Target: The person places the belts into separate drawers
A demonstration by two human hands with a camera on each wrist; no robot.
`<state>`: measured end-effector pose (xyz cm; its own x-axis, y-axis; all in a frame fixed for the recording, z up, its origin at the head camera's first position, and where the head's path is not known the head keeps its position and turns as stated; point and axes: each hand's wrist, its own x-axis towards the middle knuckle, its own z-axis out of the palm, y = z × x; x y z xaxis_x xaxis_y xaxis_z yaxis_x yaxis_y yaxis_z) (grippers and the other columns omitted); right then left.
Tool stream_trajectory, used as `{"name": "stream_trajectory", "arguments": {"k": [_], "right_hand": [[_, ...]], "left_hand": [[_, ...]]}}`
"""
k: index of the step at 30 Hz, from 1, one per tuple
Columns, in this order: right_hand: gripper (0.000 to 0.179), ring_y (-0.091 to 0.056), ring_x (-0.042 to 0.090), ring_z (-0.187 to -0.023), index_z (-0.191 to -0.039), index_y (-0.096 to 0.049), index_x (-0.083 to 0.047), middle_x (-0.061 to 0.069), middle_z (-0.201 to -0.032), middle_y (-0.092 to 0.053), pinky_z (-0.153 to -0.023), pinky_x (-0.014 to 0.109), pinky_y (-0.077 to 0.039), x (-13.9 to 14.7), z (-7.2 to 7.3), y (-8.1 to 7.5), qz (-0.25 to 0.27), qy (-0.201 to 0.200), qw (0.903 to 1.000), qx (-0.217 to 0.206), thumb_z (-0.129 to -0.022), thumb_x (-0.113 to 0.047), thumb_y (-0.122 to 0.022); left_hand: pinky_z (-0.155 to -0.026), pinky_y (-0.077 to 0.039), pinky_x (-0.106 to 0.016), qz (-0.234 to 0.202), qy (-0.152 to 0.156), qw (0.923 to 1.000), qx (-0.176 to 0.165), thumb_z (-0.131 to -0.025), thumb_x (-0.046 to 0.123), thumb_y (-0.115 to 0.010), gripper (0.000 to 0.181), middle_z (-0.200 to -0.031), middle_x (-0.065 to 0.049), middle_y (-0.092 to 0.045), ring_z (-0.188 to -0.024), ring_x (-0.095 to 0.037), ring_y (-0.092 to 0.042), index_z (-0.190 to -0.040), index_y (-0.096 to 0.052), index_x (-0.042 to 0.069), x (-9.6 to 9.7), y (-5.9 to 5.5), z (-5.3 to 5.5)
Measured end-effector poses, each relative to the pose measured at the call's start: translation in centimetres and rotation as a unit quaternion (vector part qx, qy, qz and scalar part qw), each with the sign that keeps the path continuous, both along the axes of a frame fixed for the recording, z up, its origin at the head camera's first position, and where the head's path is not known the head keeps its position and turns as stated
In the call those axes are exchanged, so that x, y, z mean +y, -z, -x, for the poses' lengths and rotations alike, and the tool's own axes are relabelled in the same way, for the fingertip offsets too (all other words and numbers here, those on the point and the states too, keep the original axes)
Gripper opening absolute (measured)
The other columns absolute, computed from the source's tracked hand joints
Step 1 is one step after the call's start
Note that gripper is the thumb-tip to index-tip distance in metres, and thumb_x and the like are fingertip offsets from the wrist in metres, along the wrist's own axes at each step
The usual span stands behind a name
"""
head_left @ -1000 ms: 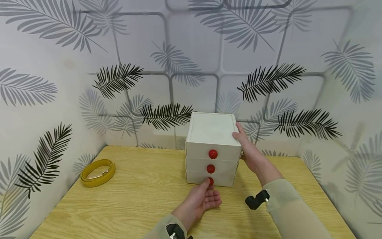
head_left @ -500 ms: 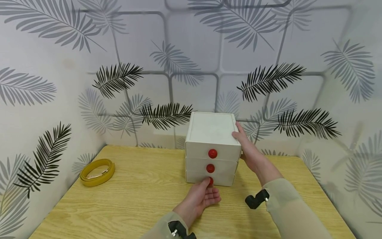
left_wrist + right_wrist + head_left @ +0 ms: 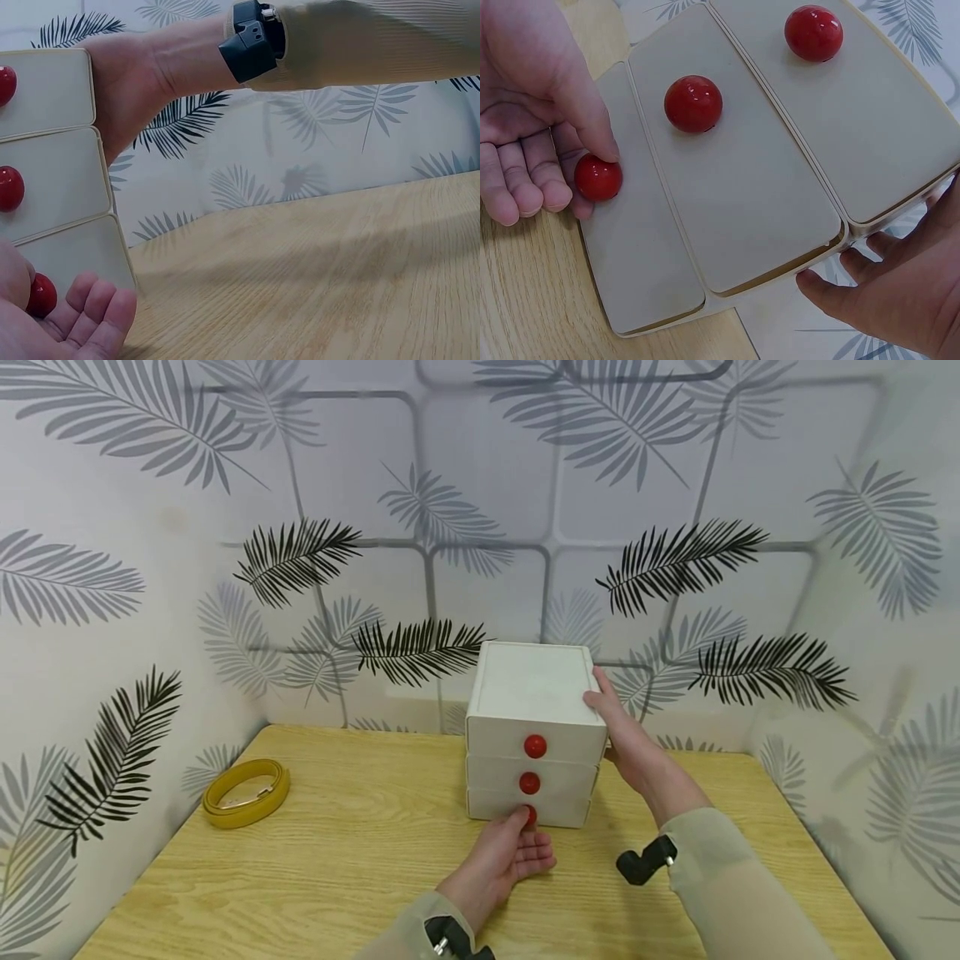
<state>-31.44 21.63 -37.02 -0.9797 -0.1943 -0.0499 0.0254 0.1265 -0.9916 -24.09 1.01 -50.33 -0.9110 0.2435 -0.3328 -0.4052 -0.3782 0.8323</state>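
A small white cabinet of three stacked drawers (image 3: 536, 685), each with a round red knob, stands on the table. My left hand (image 3: 491, 864) is at its front, low down. Thumb and index finger pinch the bottom drawer's knob (image 3: 598, 178), while the other fingers hang loose, palm up. All three drawer fronts look closed. On the cabinet's right side rests my right hand (image 3: 630, 735). Its thumb lies at the top edge, and several extended fingers (image 3: 859, 264) press the side panel in the right wrist view.
A coiled yellow belt (image 3: 245, 793) with a metal buckle lies at the table's left. The wood-grain table (image 3: 337, 860) runs back to a wall (image 3: 487, 468) with a leaf pattern, close behind the cabinet. Similar walls flank both sides.
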Motion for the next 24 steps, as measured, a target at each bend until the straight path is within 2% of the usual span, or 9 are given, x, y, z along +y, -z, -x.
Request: {"name": "stream_trajectory", "arguments": {"k": [24], "right_hand": [[0.075, 0.006, 0.035, -0.168, -0.174, 0.014, -0.047, -0.002, -0.183, 0.018, -0.126, 0.079, -0.011, -0.03, 0.11, 0.08, -0.003, -0.001, 1.0, 0.0, -0.117, -0.052, -0.035]], "left_hand": [[-0.084, -0.067, -0.042, 0.0, 0.012, 0.9998, 0.017, -0.12, 0.027, -0.047, 0.03, -0.091, -0.011, -0.07, -0.078, -0.021, -0.072, -0.123, -0.053, -0.002, -0.11, 0.32, -0.26]]}}
